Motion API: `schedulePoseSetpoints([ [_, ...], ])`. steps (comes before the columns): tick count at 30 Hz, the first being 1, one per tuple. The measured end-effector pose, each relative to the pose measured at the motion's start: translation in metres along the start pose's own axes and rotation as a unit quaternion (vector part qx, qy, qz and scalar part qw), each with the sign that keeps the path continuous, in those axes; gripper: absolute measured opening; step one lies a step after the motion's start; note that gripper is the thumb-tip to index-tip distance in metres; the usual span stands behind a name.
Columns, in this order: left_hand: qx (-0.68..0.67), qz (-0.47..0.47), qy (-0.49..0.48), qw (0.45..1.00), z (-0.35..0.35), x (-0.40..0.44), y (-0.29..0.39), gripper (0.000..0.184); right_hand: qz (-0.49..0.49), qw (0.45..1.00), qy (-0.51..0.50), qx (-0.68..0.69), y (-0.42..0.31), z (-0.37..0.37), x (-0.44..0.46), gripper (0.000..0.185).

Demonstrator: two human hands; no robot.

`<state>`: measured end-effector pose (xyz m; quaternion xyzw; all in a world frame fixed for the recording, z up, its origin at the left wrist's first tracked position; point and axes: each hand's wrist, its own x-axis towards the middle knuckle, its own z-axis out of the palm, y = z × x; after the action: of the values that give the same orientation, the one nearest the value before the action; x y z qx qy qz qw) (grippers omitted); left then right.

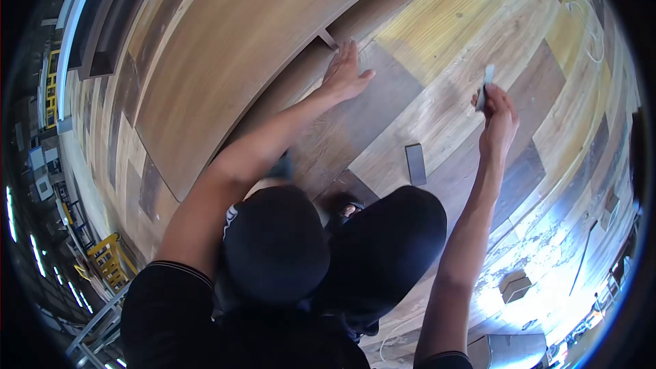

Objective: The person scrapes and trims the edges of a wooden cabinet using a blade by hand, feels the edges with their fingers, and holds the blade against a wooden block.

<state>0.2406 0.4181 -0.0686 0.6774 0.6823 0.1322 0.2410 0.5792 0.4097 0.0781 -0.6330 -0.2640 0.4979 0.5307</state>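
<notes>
My left hand (pixel 347 76) is stretched out with its fingers extended and thumb apart, holding nothing. It rests at the edge of a large wood-grain panel piece (pixel 225 48), close to a short cross divider (pixel 329 39); exact contact is hard to tell. Out to the right, my right hand (pixel 499 111) is closed around a small flat tool (pixel 489 74) that looks like a putty knife, with a pale blade pointing away from me and a dark grip mostly hidden by the fingers. The tool is held above the floor, apart from the panel piece.
Wood-patterned boards (pixel 383 130) cover the floor. A small dark block (pixel 415 163) lies near my knee. At the lower right are a cardboard-coloured block (pixel 515 286) and a larger box (pixel 516 351). A thin cord (pixel 593 34) curls at the upper right. Yellow racks (pixel 108 260) stand left.
</notes>
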Motion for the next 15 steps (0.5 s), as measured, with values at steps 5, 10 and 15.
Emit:
schedulePoseSetpoints([
  [5,-0.325,0.069,-0.215,0.918,-0.023,0.017,0.07,0.074,-0.081,0.971,-0.136,-0.181,-0.097,0.077,0.042,0.021],
  [10,-0.443,-0.082,-0.052,0.891,-0.038,-0.063,0.074,0.037,-0.064,0.873,-0.287,-0.389,-0.059,0.127,0.08,0.018],
  [15,-0.261,-0.119,0.093,0.953,-0.056,-0.088,0.005,0.04,0.015,0.872,-0.378,-0.31,0.118,0.195,0.042,0.017],
])
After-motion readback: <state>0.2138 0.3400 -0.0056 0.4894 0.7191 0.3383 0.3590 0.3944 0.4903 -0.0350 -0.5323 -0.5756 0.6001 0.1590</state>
